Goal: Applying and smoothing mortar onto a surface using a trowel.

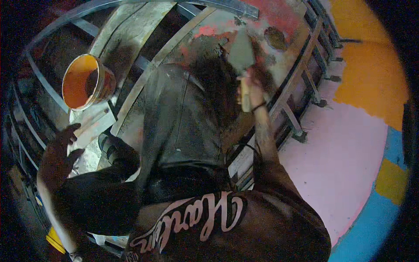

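Observation:
My right hand [253, 89] is closed around the pale handle of a trowel [241, 54]. Its grey pointed blade faces away from me, over a rough, dark-stained patch of surface with pinkish-red marks. Off to the left, my left hand [61, 153] has its fingers and thumb apart, with nothing seen between them. Those fingers are beside a pale flat board [94, 125]; whether they touch it I cannot tell. Just beyond the board a round bucket [104, 83], orange inside, is tipped with its mouth toward the left.
Curved metal framing [43, 85] runs along the left side. A ladder-like metal frame [301, 65] stands to the right of the trowel. Beyond it is a wall [323, 166] painted pink, orange and blue. My bent knee [168, 83] rises between my hands. A yellow object [54, 240] lies at lower left.

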`<state>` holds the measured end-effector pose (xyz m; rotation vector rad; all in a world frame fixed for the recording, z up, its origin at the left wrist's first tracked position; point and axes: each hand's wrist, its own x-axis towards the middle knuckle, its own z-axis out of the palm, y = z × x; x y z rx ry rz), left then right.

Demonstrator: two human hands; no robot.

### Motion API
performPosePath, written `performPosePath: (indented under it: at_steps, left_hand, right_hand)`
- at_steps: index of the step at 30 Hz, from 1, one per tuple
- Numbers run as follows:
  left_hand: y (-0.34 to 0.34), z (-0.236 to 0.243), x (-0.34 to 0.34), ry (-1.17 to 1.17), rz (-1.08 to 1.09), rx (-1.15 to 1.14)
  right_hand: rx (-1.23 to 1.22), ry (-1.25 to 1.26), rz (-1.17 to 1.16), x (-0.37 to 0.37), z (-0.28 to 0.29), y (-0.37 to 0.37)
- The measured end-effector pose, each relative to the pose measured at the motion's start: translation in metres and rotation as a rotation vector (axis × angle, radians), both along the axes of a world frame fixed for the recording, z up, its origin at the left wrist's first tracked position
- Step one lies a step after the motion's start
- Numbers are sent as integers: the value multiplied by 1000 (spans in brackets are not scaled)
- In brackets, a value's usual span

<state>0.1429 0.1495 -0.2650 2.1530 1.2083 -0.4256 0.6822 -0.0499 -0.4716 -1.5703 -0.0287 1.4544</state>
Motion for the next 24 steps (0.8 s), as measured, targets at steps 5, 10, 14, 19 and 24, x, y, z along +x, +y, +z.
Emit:
performPosePath:
  at_steps: [5,10,14,19,24]
  left_hand:
    - [-3,2,-10,22,56,1]
    - [-7,14,-15,93,77,2]
    - [-23,33,-15,164,155,4]
    - [-36,29,-14,103,95,116]
    - [-39,21,-11,-57,24,135]
  right_hand:
    - [-254,-435,354,-56,-90,-70]
    - [-321,-133,326,-110,-64,-217]
    - [-278,-195,369,-94,-80,-196]
    - [-128,-514,408,-27,-132,-32]
    - [-104,-696,280,-12,-97,12]
